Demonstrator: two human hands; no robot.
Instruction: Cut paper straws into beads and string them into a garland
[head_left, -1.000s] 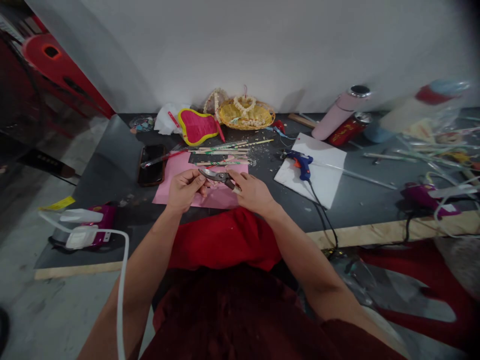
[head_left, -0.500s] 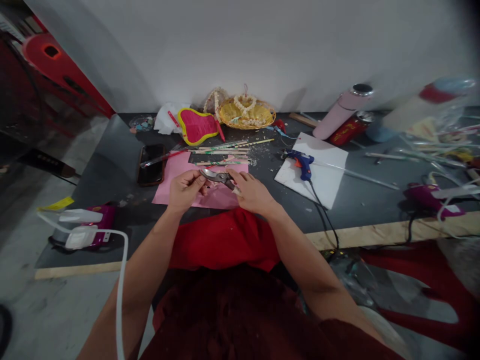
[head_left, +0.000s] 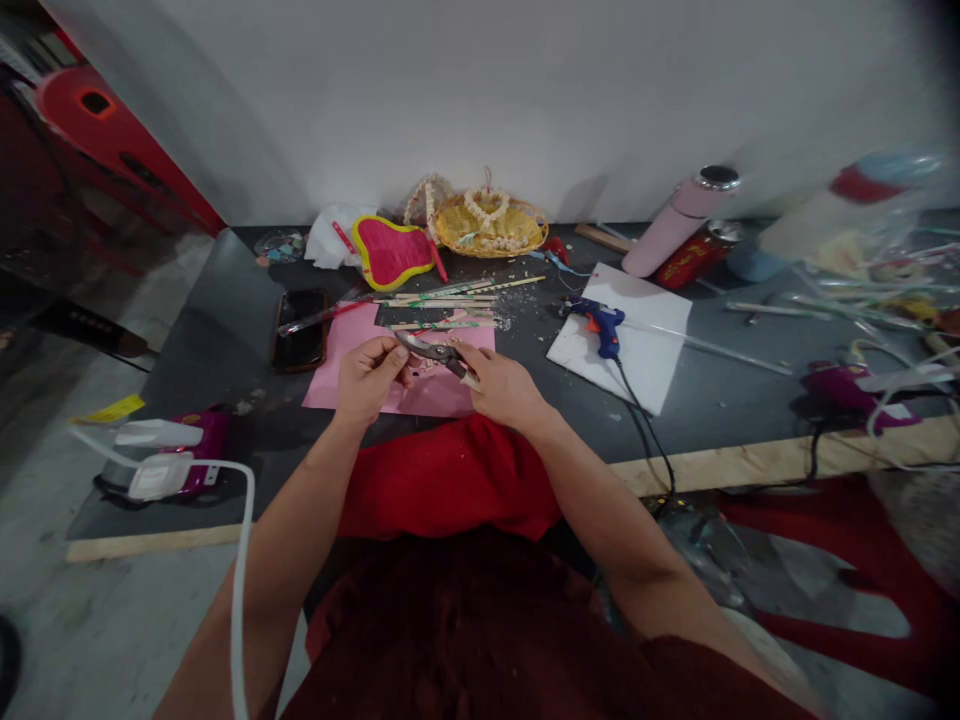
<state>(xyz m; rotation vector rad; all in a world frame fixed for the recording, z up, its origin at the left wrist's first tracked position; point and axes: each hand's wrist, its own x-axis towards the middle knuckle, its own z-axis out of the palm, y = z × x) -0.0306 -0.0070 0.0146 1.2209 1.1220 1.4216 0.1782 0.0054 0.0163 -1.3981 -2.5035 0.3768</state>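
Observation:
My right hand (head_left: 501, 388) is closed around the handles of a pair of pruning shears (head_left: 429, 349). Their curved metal blades point left, towards my left hand (head_left: 369, 378). The fingers of that hand are pinched together at the blade tips; what they hold, if anything, is too small to name. Under both hands lies a pink sheet of paper (head_left: 330, 372), with small pale bits on it. Just beyond the shears, several thin wooden sticks (head_left: 442, 300) with green and red marks lie side by side.
A phone (head_left: 294, 345) lies left of the paper. Behind are a yellow basket (head_left: 525, 240) and a pink and yellow shaped piece (head_left: 394, 252). To the right, a blue glue gun (head_left: 604, 328) rests on a white board (head_left: 656, 370). A pink flask (head_left: 679, 222) and red can (head_left: 697, 255) stand behind.
The whole view has shifted very slightly. The shears' blades sit a little further left and higher, nearer the left fingertips. Both hands keep their hold.

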